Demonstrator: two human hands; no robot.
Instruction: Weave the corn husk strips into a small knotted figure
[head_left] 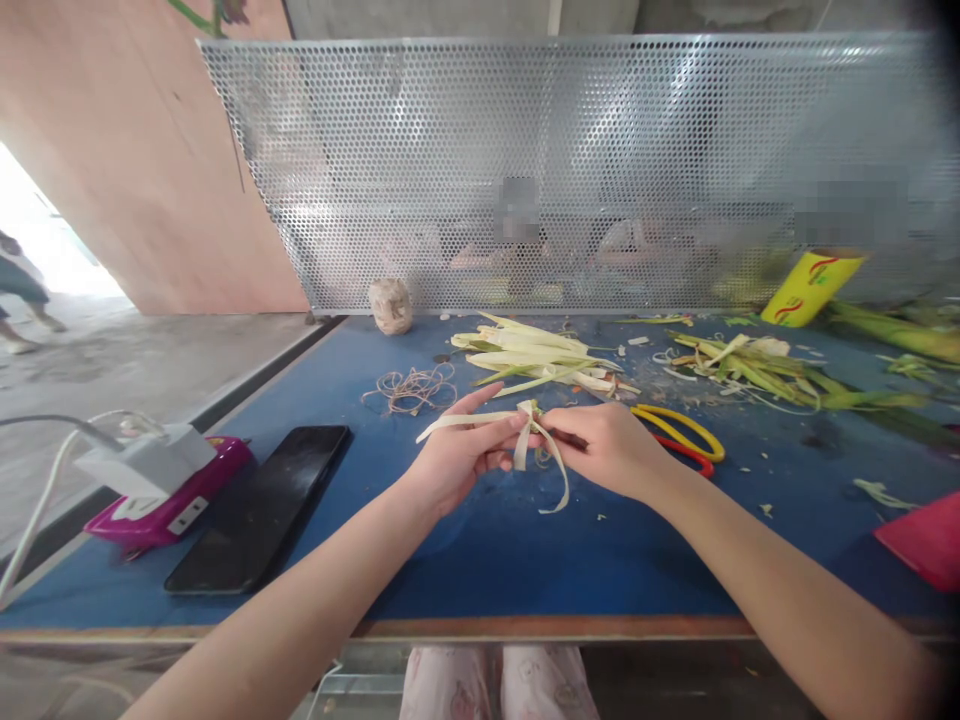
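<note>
Pale strips of corn husk [521, 450] are gathered between my two hands over the middle of the blue table. With thumb and fingers, my left hand [457, 455] pinches the strips, and one pale end sticks out to the left across it. My right hand [611, 445] is closed at the other side of the bunch, its fingertips partly hidden; one strip curls down beside it. Scissors with yellow and red handles [694, 428] lie by the right wrist, their blades out of sight. Just beyond the hands is a pile of pale husks [536, 350].
A black phone [259, 510] and a magenta power strip [217, 480] with a white charger [154, 460] lie left. Loose string [416, 388] and a twine roll [391, 305] are behind. Green husks [757, 370], a yellow tube [810, 290] and a perforated metal screen [420, 130] stand farther back.
</note>
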